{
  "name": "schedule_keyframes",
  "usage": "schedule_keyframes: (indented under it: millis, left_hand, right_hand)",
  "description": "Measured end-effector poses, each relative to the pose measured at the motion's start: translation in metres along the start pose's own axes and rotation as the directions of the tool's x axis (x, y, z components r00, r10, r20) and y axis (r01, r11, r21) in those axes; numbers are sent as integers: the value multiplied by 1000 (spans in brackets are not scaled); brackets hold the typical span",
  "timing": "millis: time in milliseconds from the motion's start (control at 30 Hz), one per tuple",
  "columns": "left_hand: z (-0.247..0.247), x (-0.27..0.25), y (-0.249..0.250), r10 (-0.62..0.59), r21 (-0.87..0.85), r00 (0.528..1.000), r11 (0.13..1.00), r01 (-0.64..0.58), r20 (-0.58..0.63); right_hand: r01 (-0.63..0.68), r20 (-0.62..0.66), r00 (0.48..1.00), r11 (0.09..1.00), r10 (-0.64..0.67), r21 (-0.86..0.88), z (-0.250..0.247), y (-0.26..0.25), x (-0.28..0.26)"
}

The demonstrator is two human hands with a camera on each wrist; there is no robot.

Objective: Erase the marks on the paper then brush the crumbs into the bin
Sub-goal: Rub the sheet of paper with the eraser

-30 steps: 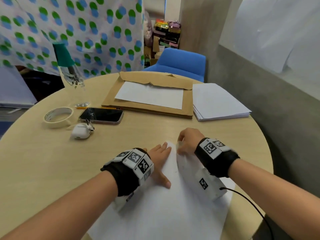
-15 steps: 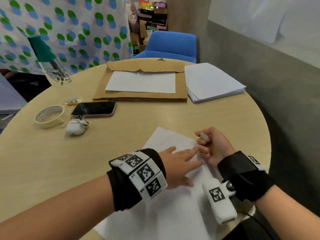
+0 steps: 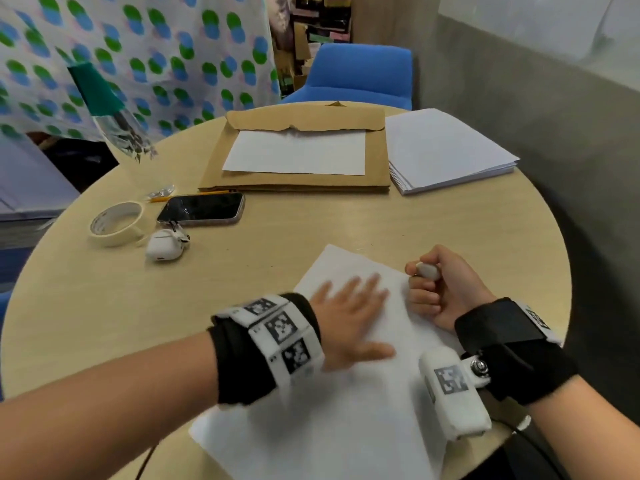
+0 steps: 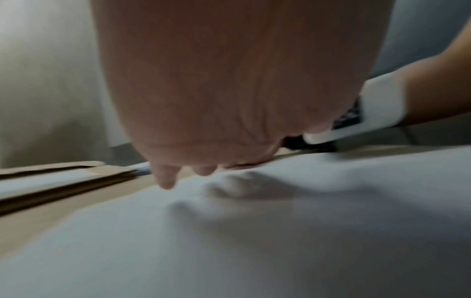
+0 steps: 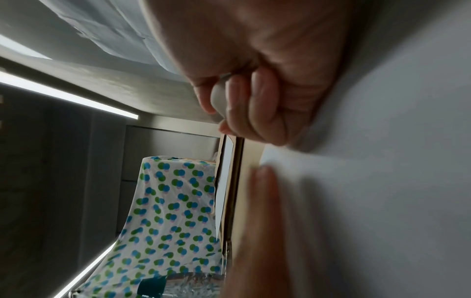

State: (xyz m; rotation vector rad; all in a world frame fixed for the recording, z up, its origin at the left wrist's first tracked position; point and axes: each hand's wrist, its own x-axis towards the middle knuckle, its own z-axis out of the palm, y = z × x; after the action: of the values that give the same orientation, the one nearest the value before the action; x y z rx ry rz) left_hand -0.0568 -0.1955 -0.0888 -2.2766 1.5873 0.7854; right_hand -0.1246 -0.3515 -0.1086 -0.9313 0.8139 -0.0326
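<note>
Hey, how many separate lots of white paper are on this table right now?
3. One sheet lies nearest, under the left hand. One sheet lies on the brown envelope. A stack sits right of that envelope. More may be inside the envelope.

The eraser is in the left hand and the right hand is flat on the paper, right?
Not quite: the hands are swapped. The head view shows the right hand curled round the white eraser, while the left hand lies flat with spread fingers on the paper. The right wrist view also shows the eraser pinched in its fingers.
</note>
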Motion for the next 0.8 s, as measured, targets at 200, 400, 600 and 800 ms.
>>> schedule_keyframes:
  millis: [200, 400, 600, 800]
  left_hand:
    - [7, 5, -44, -131, 41, 988, 991, 128, 82]
    - [8, -18, -60, -233, 74, 972, 969, 235, -38]
    - [22, -27, -21, 88, 18, 982, 996, -92, 166]
    - [5, -19, -75, -413, 164, 910, 897, 411, -22]
  right_hand:
    - [4, 17, 1000, 999, -5, 50, -3, 2, -2]
    - [-3, 30, 1000, 998, 1, 70, -4, 1, -1]
    - [-6, 20, 1000, 999, 6, 45, -5, 2, 2]
    - [-9, 22, 1000, 999, 8, 37, -6, 2, 3]
